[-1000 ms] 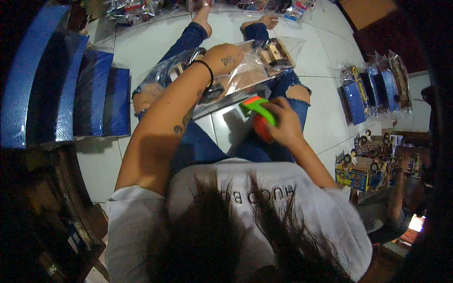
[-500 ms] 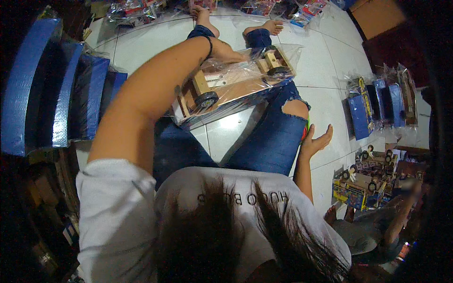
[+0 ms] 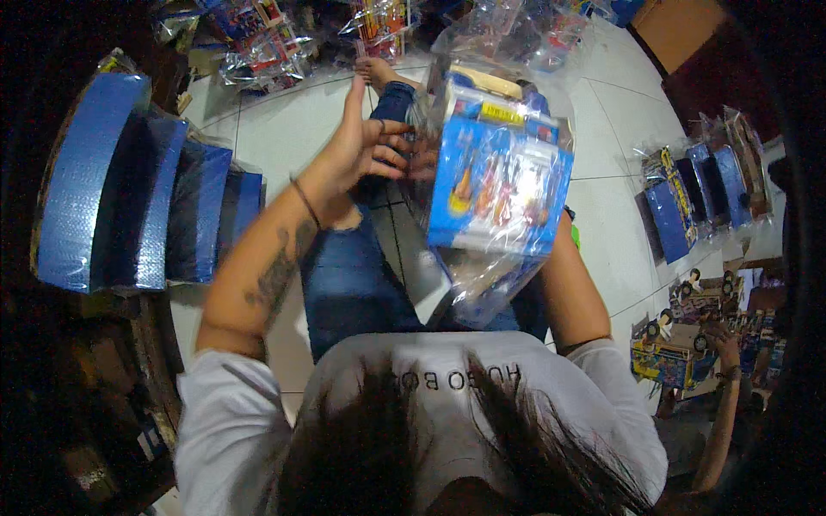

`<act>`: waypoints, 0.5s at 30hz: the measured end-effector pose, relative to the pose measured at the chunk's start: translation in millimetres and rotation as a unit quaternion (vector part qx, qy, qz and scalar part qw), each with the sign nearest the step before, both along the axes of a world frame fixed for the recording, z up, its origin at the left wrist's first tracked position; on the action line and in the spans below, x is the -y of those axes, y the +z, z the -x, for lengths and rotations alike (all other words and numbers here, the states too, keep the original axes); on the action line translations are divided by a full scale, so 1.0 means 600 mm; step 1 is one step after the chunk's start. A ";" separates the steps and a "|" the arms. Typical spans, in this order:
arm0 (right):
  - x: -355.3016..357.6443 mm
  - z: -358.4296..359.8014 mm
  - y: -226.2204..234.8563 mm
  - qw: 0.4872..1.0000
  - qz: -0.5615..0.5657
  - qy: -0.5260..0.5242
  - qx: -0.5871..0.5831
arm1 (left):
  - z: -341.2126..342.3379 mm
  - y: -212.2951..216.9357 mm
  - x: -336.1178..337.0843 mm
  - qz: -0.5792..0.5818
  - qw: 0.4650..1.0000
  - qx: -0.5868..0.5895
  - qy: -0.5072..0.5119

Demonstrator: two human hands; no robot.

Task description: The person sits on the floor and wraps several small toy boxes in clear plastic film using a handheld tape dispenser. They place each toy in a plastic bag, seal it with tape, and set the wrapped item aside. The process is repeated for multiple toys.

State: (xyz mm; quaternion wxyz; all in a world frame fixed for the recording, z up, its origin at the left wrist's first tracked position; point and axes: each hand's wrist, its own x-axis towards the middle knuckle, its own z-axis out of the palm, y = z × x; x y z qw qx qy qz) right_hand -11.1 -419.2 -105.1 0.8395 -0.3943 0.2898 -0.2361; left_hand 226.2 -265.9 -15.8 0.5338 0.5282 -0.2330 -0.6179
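A wooden toy truck (image 3: 499, 185) in a clear plastic bag is tilted up above my lap, its blue printed panel facing me and a pale yellow part at its far end. My left hand (image 3: 366, 150) is open beside the truck's left side, thumb raised and fingers spread against or close to the loose plastic. My right forearm comes up along the other side, and the right hand is mostly hidden behind the truck, bearing it. Blurred fingertips show through the plastic near the left edge; whose hand they belong to is unclear.
Bagged blue panels (image 3: 95, 185) stand in a row at left, with more bagged blue pieces (image 3: 671, 215) at right. Bagged printed toys (image 3: 267, 47) line the far edge. At lower right, another person's hand (image 3: 727, 344) is by wheeled toy trucks (image 3: 667, 357). A cardboard box (image 3: 680, 30) stands far right.
The truck has turned from wheels-up to its printed blue panel showing, and has risen toward me. My left hand has come off it; my right hand has moved from beside my knee to behind it.
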 end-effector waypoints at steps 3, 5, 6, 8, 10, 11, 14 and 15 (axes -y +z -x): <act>-0.024 0.019 0.002 0.999 -0.029 0.027 -0.005 | 0.106 0.009 -0.069 0.078 0.938 0.333 0.060; -0.045 0.035 -0.021 0.999 -0.034 0.029 -0.019 | 0.157 0.010 -0.100 0.056 0.921 0.384 0.048; -0.050 0.045 -0.035 0.999 -0.024 0.027 -0.028 | 0.172 0.011 -0.108 0.088 0.944 0.314 0.055; -0.047 0.062 -0.054 0.998 -0.027 0.023 -0.051 | 0.193 0.014 -0.125 0.102 0.963 0.242 0.064; -0.025 0.063 -0.039 0.989 0.112 -0.004 -0.097 | 0.195 0.017 -0.132 0.092 0.978 0.182 0.035; -0.009 0.057 -0.013 0.959 0.268 -0.010 -0.085 | 0.195 0.017 -0.134 0.083 0.973 0.214 0.025; 0.044 0.004 0.134 0.798 0.598 -0.016 -0.070 | 0.193 0.005 -0.142 0.124 0.978 0.167 0.014; 0.059 -0.018 0.200 0.768 0.627 0.080 -0.105 | 0.193 -0.001 -0.146 0.105 0.978 0.181 0.014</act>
